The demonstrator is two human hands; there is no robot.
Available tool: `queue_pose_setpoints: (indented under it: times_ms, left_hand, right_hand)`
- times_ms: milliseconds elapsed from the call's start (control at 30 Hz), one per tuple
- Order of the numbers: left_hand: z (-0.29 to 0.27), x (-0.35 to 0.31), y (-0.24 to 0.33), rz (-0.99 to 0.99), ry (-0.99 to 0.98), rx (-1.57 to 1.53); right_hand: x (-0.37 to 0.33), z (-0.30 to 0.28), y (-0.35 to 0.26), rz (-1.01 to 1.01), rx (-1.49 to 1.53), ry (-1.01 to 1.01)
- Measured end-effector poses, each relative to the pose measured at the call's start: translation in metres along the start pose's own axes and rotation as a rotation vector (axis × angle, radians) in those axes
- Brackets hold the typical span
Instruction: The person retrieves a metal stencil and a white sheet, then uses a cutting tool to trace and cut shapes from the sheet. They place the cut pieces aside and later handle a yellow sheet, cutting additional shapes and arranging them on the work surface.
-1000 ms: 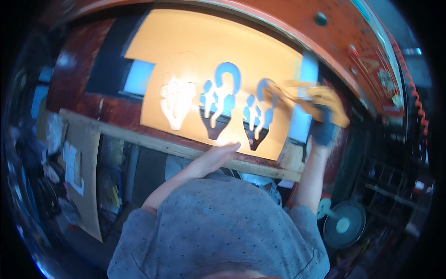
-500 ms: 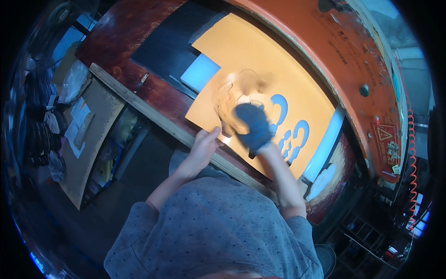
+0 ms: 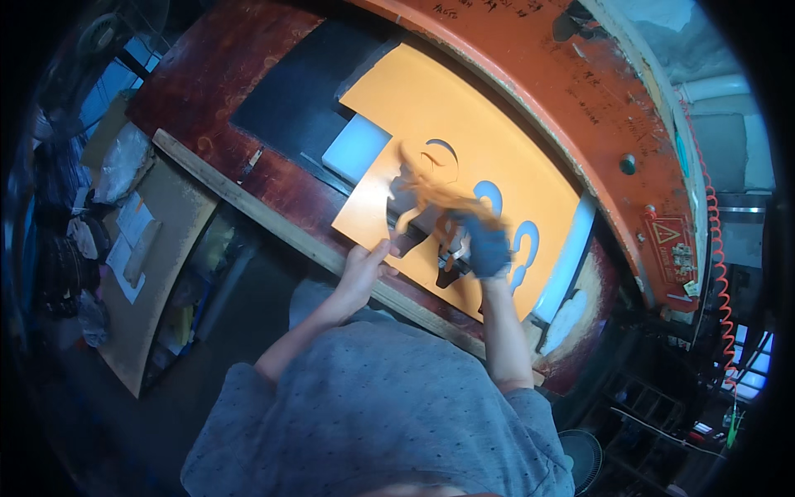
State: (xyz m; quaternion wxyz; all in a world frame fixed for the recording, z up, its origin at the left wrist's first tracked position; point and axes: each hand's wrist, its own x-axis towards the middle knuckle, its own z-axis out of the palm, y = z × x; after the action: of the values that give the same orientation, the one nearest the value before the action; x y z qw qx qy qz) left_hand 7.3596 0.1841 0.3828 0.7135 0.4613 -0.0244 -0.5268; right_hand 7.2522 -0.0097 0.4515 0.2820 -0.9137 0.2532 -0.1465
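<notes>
A large orange sheet (image 3: 472, 116) with curved openings cut through it lies on the table in front of me. My left hand (image 3: 366, 267), bare, grips the sheet's near edge between thumb and fingers. Over the sheet's middle, my right hand (image 3: 482, 242) wears a dark glove and is smeared by motion. It holds a curved, hooked orange cut-out piece (image 3: 431, 192), raised off the sheet and also blurred. Beneath that piece a wide opening shows dark material, partly hidden by the piece and my glove. Blue-white board shows through the smaller hook-shaped openings (image 3: 525, 242).
The blue-white board (image 3: 356, 147) sticks out under the sheet at both ends. A black mat (image 3: 310, 87) lies at the far left on the red table (image 3: 203, 91). An orange machine beam (image 3: 530, 70) spans the far side. Papers lie on a brown board (image 3: 157, 282) at left.
My right hand has moved slightly right and toward me, lifting the orange cut-out piece and baring the opening below. My left hand still grips the near edge.
</notes>
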Motion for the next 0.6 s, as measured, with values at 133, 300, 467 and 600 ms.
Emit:
queue_pose_setpoints:
  times_ms: [133,300,467,600]
  left_hand:
    - [0.002,-0.002,0.005,-0.116,-0.007,-0.06]
    - [-0.008,-0.004,0.021,-0.085,-0.2,0.28]
    - [-0.041,-0.004,0.045,-0.067,-0.368,0.599]
    - [-0.065,-0.009,0.059,-0.082,-0.456,0.587]
  right_hand:
    - [0.0,-0.106,0.01,0.25,1.184,0.508]
    - [0.021,-0.168,-0.027,0.185,0.781,0.387]
    - [0.072,-0.147,-0.07,0.311,0.502,0.157]
    - [0.13,-0.098,-0.116,0.146,0.34,0.096]
